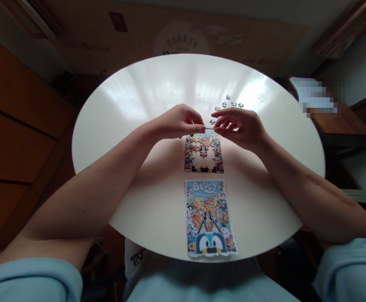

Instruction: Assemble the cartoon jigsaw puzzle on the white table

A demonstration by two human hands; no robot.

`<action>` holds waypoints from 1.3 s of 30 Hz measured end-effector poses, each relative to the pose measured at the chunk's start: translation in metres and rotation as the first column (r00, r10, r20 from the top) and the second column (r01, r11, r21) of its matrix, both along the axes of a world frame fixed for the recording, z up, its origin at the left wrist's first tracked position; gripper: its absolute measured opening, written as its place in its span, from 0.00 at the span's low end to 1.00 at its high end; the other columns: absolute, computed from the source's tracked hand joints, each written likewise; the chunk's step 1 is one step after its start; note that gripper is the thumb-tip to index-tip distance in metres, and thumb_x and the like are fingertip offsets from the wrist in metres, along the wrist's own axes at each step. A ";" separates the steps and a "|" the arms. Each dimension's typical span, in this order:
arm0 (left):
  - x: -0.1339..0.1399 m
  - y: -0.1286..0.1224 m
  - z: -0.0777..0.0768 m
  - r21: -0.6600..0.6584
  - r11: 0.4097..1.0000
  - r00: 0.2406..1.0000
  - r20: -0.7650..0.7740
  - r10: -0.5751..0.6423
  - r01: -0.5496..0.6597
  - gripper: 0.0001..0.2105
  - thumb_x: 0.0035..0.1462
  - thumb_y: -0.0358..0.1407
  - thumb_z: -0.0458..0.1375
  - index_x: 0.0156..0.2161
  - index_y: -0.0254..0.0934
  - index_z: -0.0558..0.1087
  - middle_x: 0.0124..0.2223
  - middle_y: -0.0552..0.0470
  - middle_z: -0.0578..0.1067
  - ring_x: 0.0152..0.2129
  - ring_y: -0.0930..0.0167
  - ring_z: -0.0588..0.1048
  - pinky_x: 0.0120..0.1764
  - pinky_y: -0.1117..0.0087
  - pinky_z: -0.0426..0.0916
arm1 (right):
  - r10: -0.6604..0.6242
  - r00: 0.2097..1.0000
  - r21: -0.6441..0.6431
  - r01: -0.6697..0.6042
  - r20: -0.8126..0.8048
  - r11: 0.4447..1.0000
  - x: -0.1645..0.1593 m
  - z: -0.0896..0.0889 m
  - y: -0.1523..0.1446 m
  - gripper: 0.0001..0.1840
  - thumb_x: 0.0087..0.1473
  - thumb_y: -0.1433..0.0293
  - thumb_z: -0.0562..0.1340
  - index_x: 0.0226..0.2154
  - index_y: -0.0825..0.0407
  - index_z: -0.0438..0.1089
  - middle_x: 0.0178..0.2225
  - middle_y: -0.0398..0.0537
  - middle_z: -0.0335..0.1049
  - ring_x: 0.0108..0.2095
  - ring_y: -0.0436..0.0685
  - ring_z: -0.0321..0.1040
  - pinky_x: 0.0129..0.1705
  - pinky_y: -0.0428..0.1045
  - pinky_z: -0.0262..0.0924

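Note:
A partly assembled jigsaw puzzle [188, 164] lies at the middle of the table, with gaps in its centre and lower part. Above its top edge, my left hand [184, 122] and my right hand [241, 126] meet. Both are closed in a pinch on one small puzzle piece [210, 128], seen nearly edge-on, so its print does not show. My right hand's index finger is stretched out above the pinch. Closer to me lies a printed picture sheet [210, 209] headed "Bluey", with a torn-looking lower edge.
Several loose puzzle pieces [233, 104] are scattered beyond my right hand. They rest on an oval white table [123, 109]. To the right stands a brown wooden side table [349, 119] with something pale on it. Orange-brown cabinet fronts [16, 138] are at the left.

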State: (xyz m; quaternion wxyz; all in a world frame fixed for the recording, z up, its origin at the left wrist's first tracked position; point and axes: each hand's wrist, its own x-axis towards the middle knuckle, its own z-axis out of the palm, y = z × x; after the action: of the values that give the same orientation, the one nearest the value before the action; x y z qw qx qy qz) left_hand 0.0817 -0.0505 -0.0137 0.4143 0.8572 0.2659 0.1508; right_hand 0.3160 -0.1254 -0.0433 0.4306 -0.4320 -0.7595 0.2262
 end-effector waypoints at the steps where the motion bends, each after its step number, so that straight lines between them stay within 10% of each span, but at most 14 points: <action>1: 0.000 0.001 0.000 -0.003 1.000 1.000 0.002 0.000 0.000 0.12 0.55 0.41 0.63 0.37 0.32 0.83 0.23 0.50 0.74 0.20 0.75 0.68 0.24 0.71 0.61 | 0.000 1.000 -0.007 0.000 0.005 1.000 0.000 0.000 0.000 0.17 0.54 0.63 0.69 0.46 0.49 0.76 0.32 0.43 0.77 0.28 0.50 0.72 0.26 0.48 0.68; 39: -0.003 0.006 -0.008 0.030 0.996 0.996 -0.044 -0.079 0.081 0.12 0.55 0.41 0.64 0.37 0.34 0.83 0.31 0.47 0.82 0.28 0.71 0.77 0.31 0.72 0.67 | 0.054 0.999 0.003 -0.054 -0.007 0.999 -0.002 0.000 -0.001 0.16 0.54 0.67 0.69 0.47 0.48 0.76 0.33 0.43 0.78 0.28 0.50 0.73 0.27 0.48 0.70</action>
State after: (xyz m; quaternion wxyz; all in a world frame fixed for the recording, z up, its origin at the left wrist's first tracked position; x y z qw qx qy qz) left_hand 0.0786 -0.0448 -0.0219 0.4004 0.8768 0.2377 0.1199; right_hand 0.3138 -0.1263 -0.0431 0.4275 -0.4102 -0.7696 0.2382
